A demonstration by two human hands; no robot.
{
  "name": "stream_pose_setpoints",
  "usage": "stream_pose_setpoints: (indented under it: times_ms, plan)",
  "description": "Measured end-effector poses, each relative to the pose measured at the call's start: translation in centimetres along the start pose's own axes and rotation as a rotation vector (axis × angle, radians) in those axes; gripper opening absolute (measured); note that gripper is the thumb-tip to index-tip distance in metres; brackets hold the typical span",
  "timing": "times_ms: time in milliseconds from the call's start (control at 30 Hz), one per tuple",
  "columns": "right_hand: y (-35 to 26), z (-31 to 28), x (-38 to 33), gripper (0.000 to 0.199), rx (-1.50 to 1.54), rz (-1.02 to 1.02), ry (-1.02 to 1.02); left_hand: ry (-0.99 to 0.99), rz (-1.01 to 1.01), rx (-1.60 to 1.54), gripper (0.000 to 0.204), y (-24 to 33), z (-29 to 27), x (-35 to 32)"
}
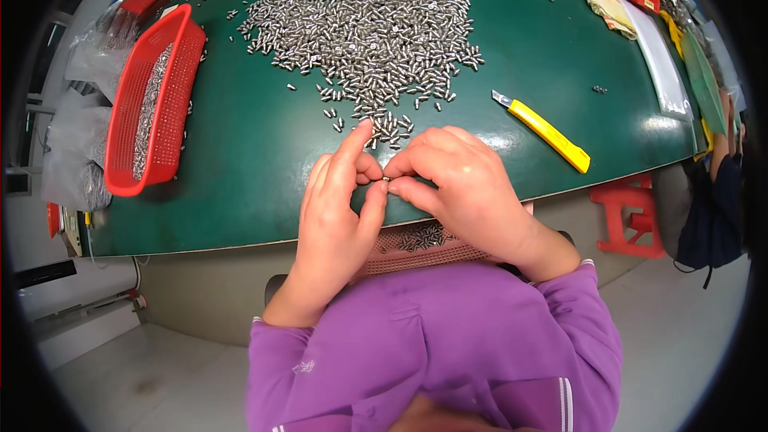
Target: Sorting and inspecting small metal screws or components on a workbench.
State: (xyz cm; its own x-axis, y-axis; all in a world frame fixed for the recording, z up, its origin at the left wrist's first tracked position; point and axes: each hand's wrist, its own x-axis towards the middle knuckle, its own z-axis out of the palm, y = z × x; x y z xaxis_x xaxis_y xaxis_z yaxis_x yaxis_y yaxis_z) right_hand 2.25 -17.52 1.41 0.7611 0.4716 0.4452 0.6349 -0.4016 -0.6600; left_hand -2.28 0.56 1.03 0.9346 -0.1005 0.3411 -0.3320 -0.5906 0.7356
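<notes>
Close to the table's near edge, a small silvery metal part (386, 179) sits between the fingertips of both hands. My right hand (468, 176) pinches it between thumb and forefinger. From the other side my left hand (332, 196) has its thumb and a bent finger closed at the part, while its forefinger points forward toward the loose pieces. Just beyond my fingers, a large pile of small bullet-shaped metal parts (376, 32) spreads over the green table (240, 152) and narrows toward me. Fingertips hide much of the held part.
A red perforated basket (172, 112) of metal parts stands left. A yellow utility knife (552, 136) lies right, its blade showing. Below the table edge, over my lap, is a pink basket (424, 258) with more parts. A red stool (628, 216) stands on the floor at right.
</notes>
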Motion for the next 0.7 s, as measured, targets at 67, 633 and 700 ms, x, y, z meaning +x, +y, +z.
stream_pose_setpoints:
  times_ms: [67,633,700]
  plan:
    - [0.0,-0.1,0.0,0.02,-0.016,-0.01,-0.023,0.008,-0.002,0.002,0.066,0.0,0.1,0.0]
    - [-0.2,-0.5,0.2,0.021,-0.031,-0.056,-0.1,0.003,0.009,-0.007,0.068,-0.3,-0.1,0.0]
    - [-0.2,-0.5,0.2,0.02,-0.01,-0.06,-0.093,0.004,0.01,-0.012,0.068,-0.3,0.0,0.0]
